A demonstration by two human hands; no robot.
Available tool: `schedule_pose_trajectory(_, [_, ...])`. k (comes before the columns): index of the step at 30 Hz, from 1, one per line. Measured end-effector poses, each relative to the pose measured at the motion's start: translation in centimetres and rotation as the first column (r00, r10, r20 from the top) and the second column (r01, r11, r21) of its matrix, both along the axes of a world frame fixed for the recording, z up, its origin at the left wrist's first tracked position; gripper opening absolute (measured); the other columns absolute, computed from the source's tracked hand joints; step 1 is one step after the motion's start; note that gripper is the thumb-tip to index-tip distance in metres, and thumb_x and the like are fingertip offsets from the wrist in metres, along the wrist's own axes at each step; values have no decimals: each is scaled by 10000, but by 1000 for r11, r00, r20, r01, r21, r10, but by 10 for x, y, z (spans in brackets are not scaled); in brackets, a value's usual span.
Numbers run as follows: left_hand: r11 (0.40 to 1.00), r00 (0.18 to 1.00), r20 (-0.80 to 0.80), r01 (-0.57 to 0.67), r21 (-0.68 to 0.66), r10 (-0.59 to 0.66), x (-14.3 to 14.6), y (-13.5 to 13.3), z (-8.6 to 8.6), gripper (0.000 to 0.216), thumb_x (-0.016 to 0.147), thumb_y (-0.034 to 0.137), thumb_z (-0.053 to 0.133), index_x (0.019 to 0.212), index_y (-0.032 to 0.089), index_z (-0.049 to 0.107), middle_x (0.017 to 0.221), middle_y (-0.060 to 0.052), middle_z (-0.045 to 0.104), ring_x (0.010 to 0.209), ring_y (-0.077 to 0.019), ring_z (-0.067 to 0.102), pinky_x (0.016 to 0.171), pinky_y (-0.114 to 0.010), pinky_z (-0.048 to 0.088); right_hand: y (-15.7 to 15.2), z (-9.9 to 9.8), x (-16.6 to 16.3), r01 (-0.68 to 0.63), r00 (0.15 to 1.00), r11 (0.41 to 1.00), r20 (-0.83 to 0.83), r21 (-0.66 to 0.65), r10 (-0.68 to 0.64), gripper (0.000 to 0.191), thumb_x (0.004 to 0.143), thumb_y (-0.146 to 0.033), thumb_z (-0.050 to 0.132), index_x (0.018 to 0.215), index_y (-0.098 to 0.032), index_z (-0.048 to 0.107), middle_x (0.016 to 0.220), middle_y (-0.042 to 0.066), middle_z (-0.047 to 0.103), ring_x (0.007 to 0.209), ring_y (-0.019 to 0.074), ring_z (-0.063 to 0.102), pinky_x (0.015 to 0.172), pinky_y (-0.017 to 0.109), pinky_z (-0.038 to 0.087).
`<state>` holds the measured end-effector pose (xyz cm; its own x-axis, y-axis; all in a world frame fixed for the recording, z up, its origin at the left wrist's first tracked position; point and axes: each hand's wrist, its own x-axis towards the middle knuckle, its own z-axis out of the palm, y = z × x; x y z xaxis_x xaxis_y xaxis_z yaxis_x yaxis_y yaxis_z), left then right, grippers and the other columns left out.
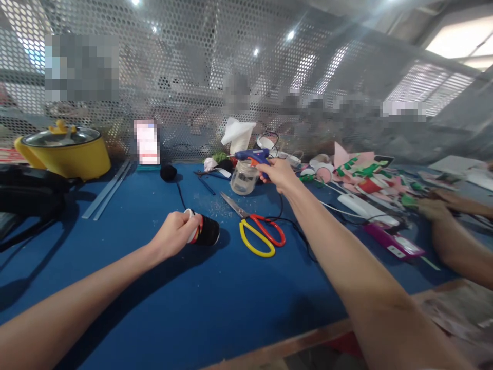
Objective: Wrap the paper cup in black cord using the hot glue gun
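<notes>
Closed around a paper cup [187,211] lying on its side is my left hand [175,232]. Black yarn [208,230] wraps much of the cup, and a strand runs back to a black yarn ball [168,173]. My right hand [278,173] grips a blue glue gun [252,154] with an orange trigger, its nozzle pointing left above a clear jar [244,181]. Between my hands lie scissors [257,237] with one yellow and one red handle, blades slightly apart and pointing away from me.
A yellow electric pot [73,159] stands at the far left near clear glue sticks [106,191]. A propped phone [147,144] is behind the yarn ball. To the right are a white power strip [365,208], a purple box [395,241] and another person's arm [452,246].
</notes>
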<state>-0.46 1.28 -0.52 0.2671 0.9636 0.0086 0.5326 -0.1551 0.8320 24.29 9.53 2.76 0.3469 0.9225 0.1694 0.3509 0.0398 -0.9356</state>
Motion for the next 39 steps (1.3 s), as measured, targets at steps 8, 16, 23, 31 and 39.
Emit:
schedule_pose_trajectory(8, [998, 1000, 23, 14, -54, -13, 1, 2, 0, 359, 690, 395, 386, 420, 170, 312, 412, 51, 263, 392, -61, 239, 382, -207, 171, -37, 12, -10, -215, 934, 961, -250, 172, 254, 102, 638, -81, 480, 711, -135, 528, 672, 11, 584, 580, 88, 567, 575, 215, 477])
schedule_pose_trajectory(16, [995, 995, 74, 67, -72, -62, -5, 8, -3, 360, 700, 407, 398, 453, 145, 412, 409, 47, 305, 383, -58, 257, 381, -203, 188, -91, 1, -29, -453, 833, 892, -358, -3, 422, 138, 658, -212, 551, 781, -149, 554, 592, -15, 559, 474, 65, 495, 447, 187, 414])
schedule_pose_trajectory(23, [980, 991, 134, 1, -199, 27, -3, 12, 0, 318, 677, 377, 416, 486, 129, 475, 402, 45, 369, 370, -61, 319, 375, -190, 228, -114, -4, -40, -585, 808, 796, -38, -157, 587, 170, 715, -320, 516, 728, -151, 524, 415, -51, 463, 352, 64, 404, 373, 196, 338])
schedule_pose_trajectory(31, [968, 983, 169, -33, -247, 76, 0, 10, 2, 302, 668, 355, 422, 475, 127, 467, 388, 47, 367, 356, -60, 319, 371, -193, 225, -130, -3, -56, -508, 766, 822, 300, -258, 568, 216, 705, -302, 508, 531, -181, 471, 386, -44, 458, 337, 79, 441, 374, 201, 360])
schedule_pose_trajectory(39, [971, 985, 152, -45, -235, 83, 0, 9, 3, 302, 656, 357, 429, 457, 130, 441, 391, 48, 357, 364, -57, 311, 372, -195, 220, -132, -5, -63, -509, 738, 826, 372, -240, 563, 243, 719, -275, 477, 496, -184, 436, 381, -52, 450, 345, 73, 441, 386, 193, 354])
